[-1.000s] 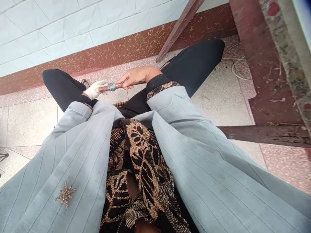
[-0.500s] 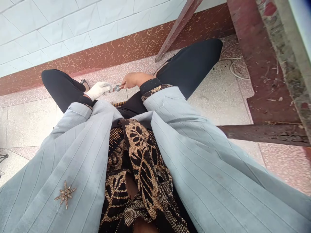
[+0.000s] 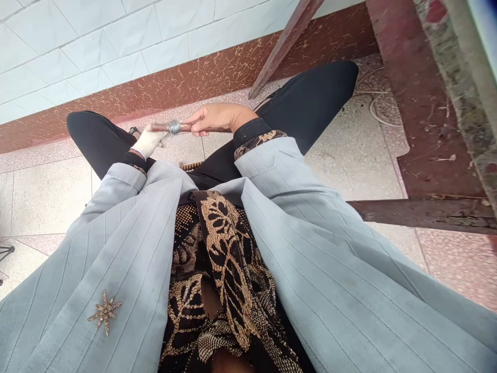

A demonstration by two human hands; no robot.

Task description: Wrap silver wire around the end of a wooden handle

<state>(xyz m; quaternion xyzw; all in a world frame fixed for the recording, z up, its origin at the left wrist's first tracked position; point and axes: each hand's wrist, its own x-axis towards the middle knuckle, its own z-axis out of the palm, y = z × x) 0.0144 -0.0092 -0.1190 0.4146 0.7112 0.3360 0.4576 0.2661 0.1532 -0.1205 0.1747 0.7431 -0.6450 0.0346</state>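
Between my knees, a brown wooden stick (image 3: 215, 129) lies nearly level, with a coil of grey wire (image 3: 173, 127) wound round it near its left end. My right hand (image 3: 217, 117) is bare and closed on the stick to the right of the coil, thumb on the near side. My left hand (image 3: 148, 142), in a white glove, is just beneath and behind the stick's left end. Its fingers look curled, partly hidden by the stick and coil; what they hold does not show.
My black-trousered knees spread to both sides. A tiled wall (image 3: 166, 26) with a brown marbled base stands ahead. A slanting wooden leg (image 3: 285, 49) and a worn reddish wooden frame (image 3: 430, 129) rise at the right. A pale cord (image 3: 378, 118) lies on the floor there.
My right hand has risen a little and tilted the stick closer to level, with the wire coil moved up and left. The stick's left end now crosses in front of my gloved left hand.
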